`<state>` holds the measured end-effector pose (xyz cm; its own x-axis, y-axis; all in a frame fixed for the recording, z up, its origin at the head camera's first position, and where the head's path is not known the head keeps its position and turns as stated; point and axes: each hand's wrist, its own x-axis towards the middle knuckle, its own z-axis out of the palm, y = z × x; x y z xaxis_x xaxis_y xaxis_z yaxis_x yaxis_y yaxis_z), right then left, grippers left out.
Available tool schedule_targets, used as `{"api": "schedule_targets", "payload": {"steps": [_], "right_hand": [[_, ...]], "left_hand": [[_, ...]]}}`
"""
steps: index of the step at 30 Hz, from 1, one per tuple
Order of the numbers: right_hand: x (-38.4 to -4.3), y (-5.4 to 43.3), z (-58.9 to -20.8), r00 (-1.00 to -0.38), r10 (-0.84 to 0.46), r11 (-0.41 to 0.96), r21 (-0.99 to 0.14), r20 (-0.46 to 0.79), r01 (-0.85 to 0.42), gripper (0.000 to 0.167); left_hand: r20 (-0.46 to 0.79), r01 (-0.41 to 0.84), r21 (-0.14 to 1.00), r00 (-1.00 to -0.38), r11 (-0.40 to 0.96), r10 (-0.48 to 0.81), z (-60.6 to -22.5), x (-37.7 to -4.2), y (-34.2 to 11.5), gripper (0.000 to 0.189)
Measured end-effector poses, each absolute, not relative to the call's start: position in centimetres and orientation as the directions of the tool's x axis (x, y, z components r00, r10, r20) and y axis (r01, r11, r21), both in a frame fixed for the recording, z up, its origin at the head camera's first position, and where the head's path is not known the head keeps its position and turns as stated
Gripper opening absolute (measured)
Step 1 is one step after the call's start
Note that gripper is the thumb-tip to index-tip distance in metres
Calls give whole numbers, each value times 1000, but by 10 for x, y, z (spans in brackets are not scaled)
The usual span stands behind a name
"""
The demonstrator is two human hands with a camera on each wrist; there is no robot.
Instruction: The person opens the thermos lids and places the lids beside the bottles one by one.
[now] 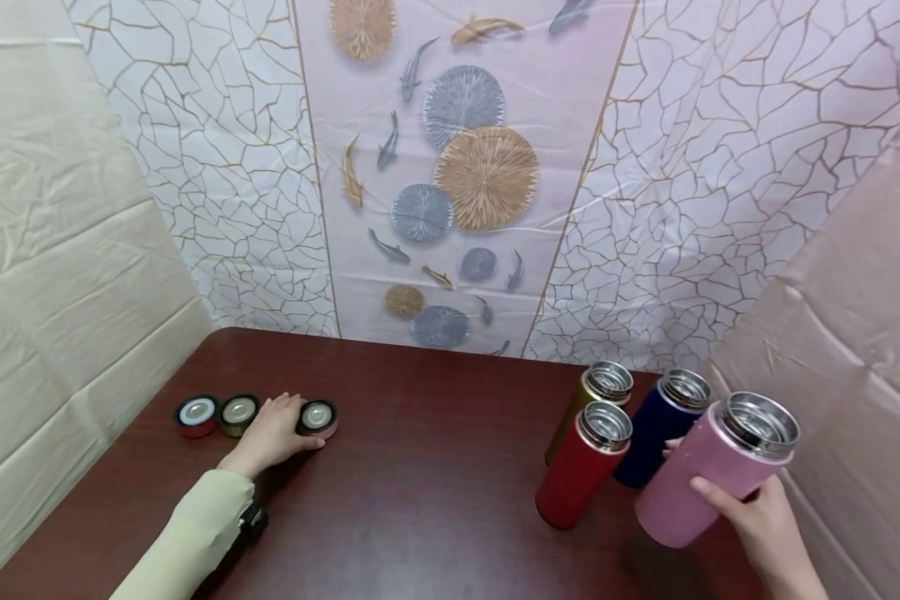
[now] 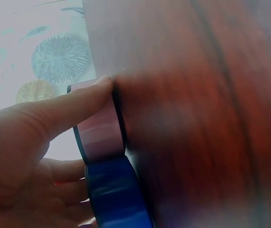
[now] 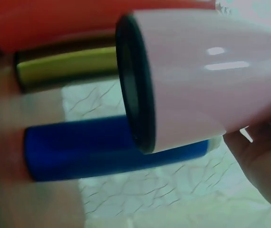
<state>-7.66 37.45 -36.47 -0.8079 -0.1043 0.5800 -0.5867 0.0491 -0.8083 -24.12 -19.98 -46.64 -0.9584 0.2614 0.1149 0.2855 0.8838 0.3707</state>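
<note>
My left hand (image 1: 273, 429) reaches over a row of bottle lids, its thumb along the near side of the pink lid (image 1: 318, 419) and its fingers curled behind. In the left wrist view the thumb presses the pink lid's side, and a blue lid (image 2: 119, 194) touches that lid; the hand hides the blue one from the head view. On the right, my right hand (image 1: 765, 517) grips a lidless pink bottle (image 1: 708, 471), raised off the table and tilted. Its dark base (image 3: 136, 83) shows in the right wrist view. A blue bottle (image 1: 656, 433) stands just behind it.
A red bottle (image 1: 581, 467) and a gold bottle (image 1: 570, 417) stand lidless left of the blue one. Left of my left hand lie a red lid (image 1: 197, 417) and a gold lid (image 1: 237, 414), inner sides up. Patterned cloth (image 1: 435, 275) hangs behind the dark table (image 1: 420, 500).
</note>
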Motion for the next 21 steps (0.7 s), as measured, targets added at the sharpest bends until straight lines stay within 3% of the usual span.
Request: {"api": "schedule_targets", "payload": {"steps": [6,21], "right_hand": [[-83,386,-384,-908,50,156,-901,416,-404,45],[-96,399,-424,-977,111,243,-958,183,-152,49]], "left_hand": [[102,270,359,-963,893,251,-464,-243,-199,78],[117,282,362,-959,888,257,-464,-243,-200,75]]}}
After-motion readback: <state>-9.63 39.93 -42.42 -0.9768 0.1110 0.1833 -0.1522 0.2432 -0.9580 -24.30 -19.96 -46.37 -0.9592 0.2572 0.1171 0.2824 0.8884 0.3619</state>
